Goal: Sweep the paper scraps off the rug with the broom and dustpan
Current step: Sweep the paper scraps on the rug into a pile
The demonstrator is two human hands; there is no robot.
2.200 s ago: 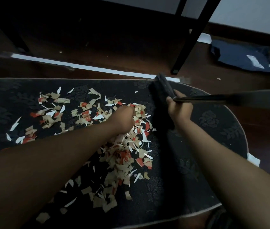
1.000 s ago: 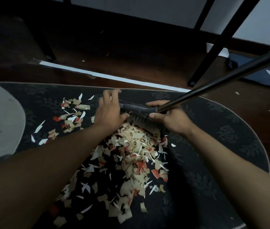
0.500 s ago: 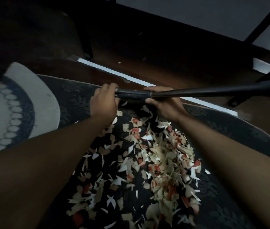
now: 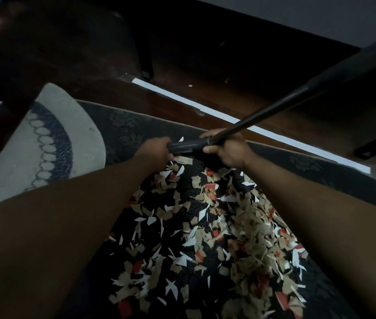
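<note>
My left hand [image 4: 157, 149] and right hand [image 4: 225, 149] clamped the black plastic broom head [image 4: 188, 147]; tan, white and red paper scraps [image 4: 217, 226] lay just nearside, and I judged a hard stroke could scatter them off the dark patterned rug [image 4: 320, 165].

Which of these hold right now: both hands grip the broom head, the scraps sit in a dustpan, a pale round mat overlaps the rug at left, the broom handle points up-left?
1. Both hands grip the broom head. True: the left hand and right hand clasp the broom head.
2. The paper scraps sit in a dustpan. False: they lie on the dark rug; no dustpan shows.
3. A pale round mat overlaps the rug at left. True.
4. The broom handle points up-left. False: it runs up-right.
</note>
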